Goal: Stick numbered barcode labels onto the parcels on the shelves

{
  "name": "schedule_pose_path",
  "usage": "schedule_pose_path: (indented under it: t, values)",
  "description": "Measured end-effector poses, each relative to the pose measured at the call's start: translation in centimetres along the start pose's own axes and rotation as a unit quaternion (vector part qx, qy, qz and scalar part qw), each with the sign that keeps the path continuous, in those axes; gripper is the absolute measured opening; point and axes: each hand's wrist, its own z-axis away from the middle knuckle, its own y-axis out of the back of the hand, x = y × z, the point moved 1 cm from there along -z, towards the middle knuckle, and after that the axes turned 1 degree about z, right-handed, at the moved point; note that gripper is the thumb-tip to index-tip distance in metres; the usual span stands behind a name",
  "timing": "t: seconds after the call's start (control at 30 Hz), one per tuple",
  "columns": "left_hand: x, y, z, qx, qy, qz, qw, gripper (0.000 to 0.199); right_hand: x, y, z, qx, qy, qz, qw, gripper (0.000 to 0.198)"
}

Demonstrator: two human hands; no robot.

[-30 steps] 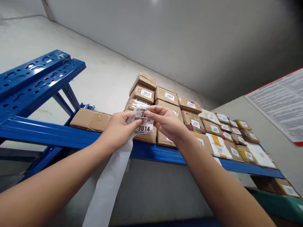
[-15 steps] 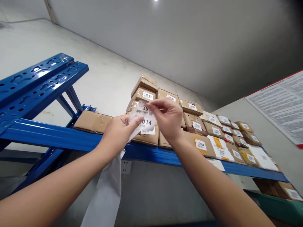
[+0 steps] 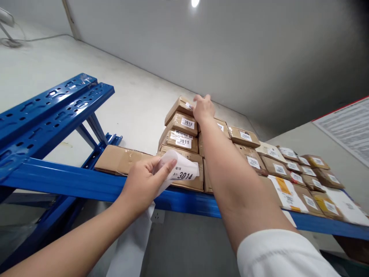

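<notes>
My left hand (image 3: 147,175) pinches a strip of white sticker labels (image 3: 177,169) between thumb and fingers. The number 3014 shows on its curled upper end, while the long backing tail (image 3: 129,242) hangs below the wrist. My right hand (image 3: 204,108) reaches up to the top cardboard box (image 3: 180,109) of the left stack. At its fingers, a small printed label (image 3: 188,105) lies against that box's end, partly covered by the hand. Beneath are boxes labelled 3012 (image 3: 184,123) and 3011 (image 3: 181,142).
A blue metal shelf (image 3: 184,201) carries several labelled cartons and parcels running to the right. An unlabelled flat box (image 3: 121,159) lies left of the stack. The blue perforated rack beam (image 3: 57,104) juts in at upper left. A printed notice (image 3: 346,129) hangs at right.
My right hand has moved from the label strip up to the top box, taking a label off the strip. My left hand keeps the strip, now curled over and showing 3014.
</notes>
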Motion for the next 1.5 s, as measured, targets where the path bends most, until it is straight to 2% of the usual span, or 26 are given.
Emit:
schedule_pose_path:
  t: [0.07,0.13,0.2,0.23,0.27,0.33,0.37,0.4,0.5,0.57,0.7,0.77,0.83,0.87,0.9,0.93,0.97,1.0,1.07,1.13,1.2,1.27,1.37,1.43,1.5]
  values:
    - [-0.2,0.2,0.2,0.012,0.008,-0.010,1.000,0.039,-0.4,0.9,0.6,0.027,-0.007,0.004,1.000,0.040]
    - [-0.3,0.5,0.5,0.024,0.021,-0.006,0.999,0.041,-0.8,2.3,1.7,0.047,-0.014,-0.068,0.996,0.027]
    - [-0.3,0.7,0.9,0.029,0.035,0.021,0.999,0.041,-1.5,4.4,4.0,0.005,-0.005,-0.213,0.977,0.012]
    - [-0.2,0.8,1.2,0.030,0.043,0.037,0.998,0.042,-1.9,5.6,5.8,-0.047,0.002,-0.298,0.953,0.016]
    - [-0.1,0.9,1.6,0.030,0.051,0.050,0.997,0.043,-2.4,6.6,8.0,-0.165,0.031,-0.385,0.908,0.023]
    - [0.1,1.0,2.4,0.029,0.075,0.058,0.995,0.045,-3.3,8.5,13.2,-0.384,0.061,-0.478,0.787,0.031]
    - [0.2,1.0,2.8,0.019,0.086,0.056,0.995,0.045,-3.6,9.2,15.7,-0.434,0.053,-0.504,0.745,0.035]
    - [0.3,0.9,3.3,0.004,0.099,0.054,0.994,0.045,-3.8,9.6,18.0,-0.430,0.025,-0.527,0.733,0.033]
    - [0.8,0.4,4.9,-0.049,0.136,0.077,0.987,0.045,-3.9,9.7,22.7,-0.363,-0.086,-0.590,0.716,0.024]
    - [1.2,-0.1,6.2,-0.044,0.141,0.081,0.986,0.041,-4.0,9.5,24.7,-0.327,-0.157,-0.625,0.691,0.025]
    - [2.0,-0.8,8.5,0.012,0.103,-0.051,0.993,0.030,-4.6,10.2,28.0,-0.255,-0.266,-0.675,0.640,0.036]
    - [2.1,-0.6,8.7,-0.003,0.089,-0.126,0.988,0.041,-5.1,11.0,29.7,-0.225,-0.302,-0.687,0.621,0.033]
    - [2.3,0.4,7.5,-0.025,0.018,-0.227,0.973,0.049,-5.4,11.5,31.3,-0.197,-0.339,-0.692,0.606,0.029]
    - [2.3,1.2,6.5,-0.028,-0.041,-0.298,0.953,0.049,-5.4,11.7,31.9,-0.187,-0.358,-0.690,0.601,0.029]
    - [2.4,2.2,5.2,-0.010,-0.111,-0.386,0.916,0.039,-5.4,11.8,32.4,-0.180,-0.375,-0.687,0.597,0.030]
    - [2.3,3.4,3.9,0.017,-0.127,-0.481,0.867,0.034,-5.3,11.9,32.8,-0.175,-0.389,-0.681,0.595,0.032]
    - [2.1,4.5,2.4,0.000,-0.095,-0.565,0.819,0.056,-5.1,12.0,33.1,-0.171,-0.400,-0.674,0.597,0.034]
    - [1.9,5.6,1.0,-0.032,-0.068,-0.587,0.806,0.075,-4.9,12.1,33.4,-0.168,-0.409,-0.663,0.604,0.036]
    - [1.6,7.3,-1.3,-0.119,-0.043,-0.600,0.790,0.074,-4.3,12.4,33.8,-0.165,-0.419,-0.638,0.625,0.037]
    - [1.5,8.4,-2.9,-0.162,-0.021,-0.620,0.768,0.080,-3.8,12.8,34.2,-0.169,-0.422,-0.614,0.645,0.038]
    - [1.6,9.1,-3.8,-0.189,-0.001,-0.652,0.734,0.084,-3.4,13.3,34.5,-0.175,-0.423,-0.603,0.654,0.038]
    - [1.7,9.4,-4.5,-0.212,0.002,-0.673,0.709,0.085,-3.1,13.8,34.9,-0.179,-0.424,-0.603,0.651,0.038]
    - [2.2,9.4,-5.0,-0.235,-0.017,-0.678,0.696,0.082,-2.9,14.5,35.3,-0.182,-0.428,-0.606,0.645,0.038]
    - [2.9,9.3,-4.6,-0.232,-0.044,-0.694,0.680,0.076,-2.8,14.9,35.8,-0.185,-0.430,-0.611,0.638,0.038]
    - [3.9,9.0,-3.4,-0.202,-0.091,-0.726,0.651,0.061,-3.0,15.3,36.3,-0.201,-0.427,-0.628,0.618,0.039]
